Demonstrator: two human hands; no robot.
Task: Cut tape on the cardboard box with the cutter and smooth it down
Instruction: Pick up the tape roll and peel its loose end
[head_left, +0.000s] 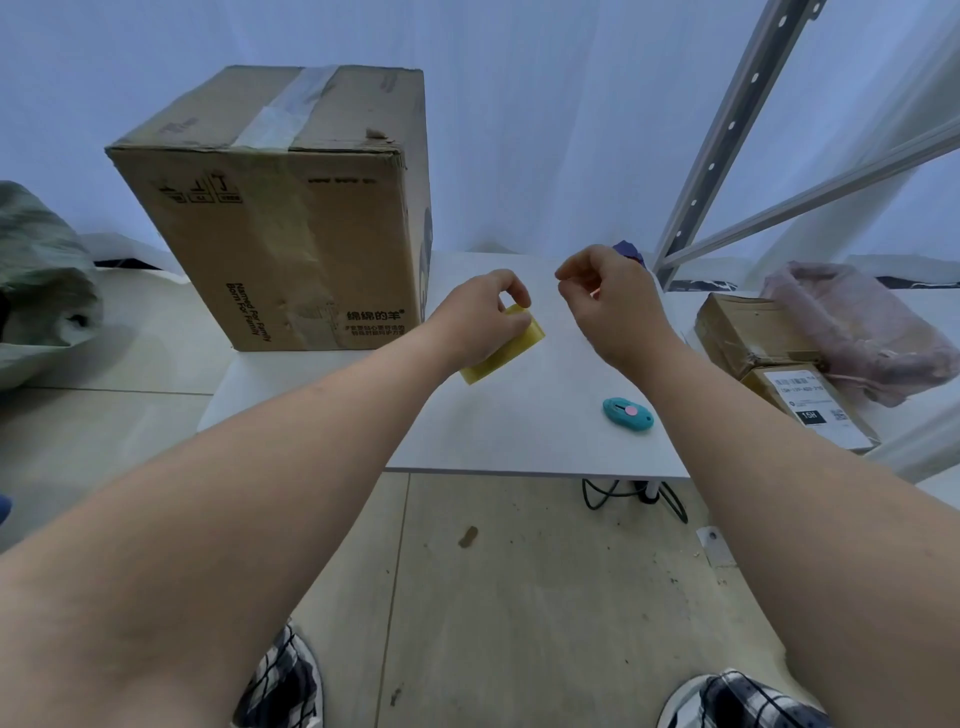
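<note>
A tall cardboard box stands on the left part of the white table. A strip of clear tape runs along its top seam. My left hand grips a yellowish roll of tape just right of the box, above the table. My right hand hovers a little to the right of the roll, thumb and forefinger pinched together. No strand shows between them. A teal cutter with a pink slider lies on the table near my right forearm, untouched.
Two small cardboard boxes and a pink bag sit to the right, under a grey metal shelf frame. A green sack lies on the floor at left. Cables hang below the table's front edge.
</note>
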